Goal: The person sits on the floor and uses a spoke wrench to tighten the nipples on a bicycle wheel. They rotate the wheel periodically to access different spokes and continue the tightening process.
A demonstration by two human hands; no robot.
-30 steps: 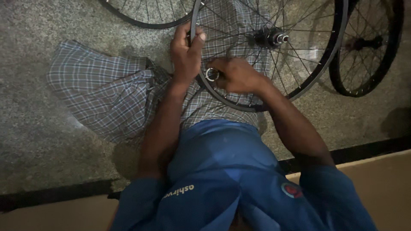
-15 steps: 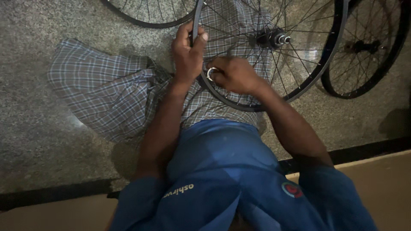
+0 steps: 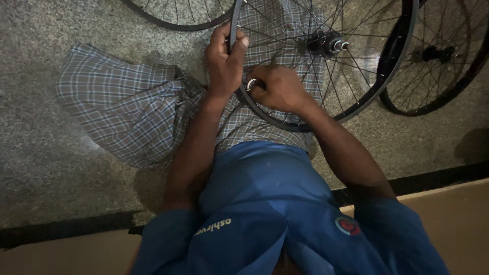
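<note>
On the speckled floor, three wheels; left hand grips one rim, right hand fingers clench a small ring.

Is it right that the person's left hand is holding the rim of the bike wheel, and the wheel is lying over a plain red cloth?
Not quite. The left hand does hold the rim of the bike wheel, but the cloth under it is not plain red: it is grey-blue and checked. The head view shows this.
</note>
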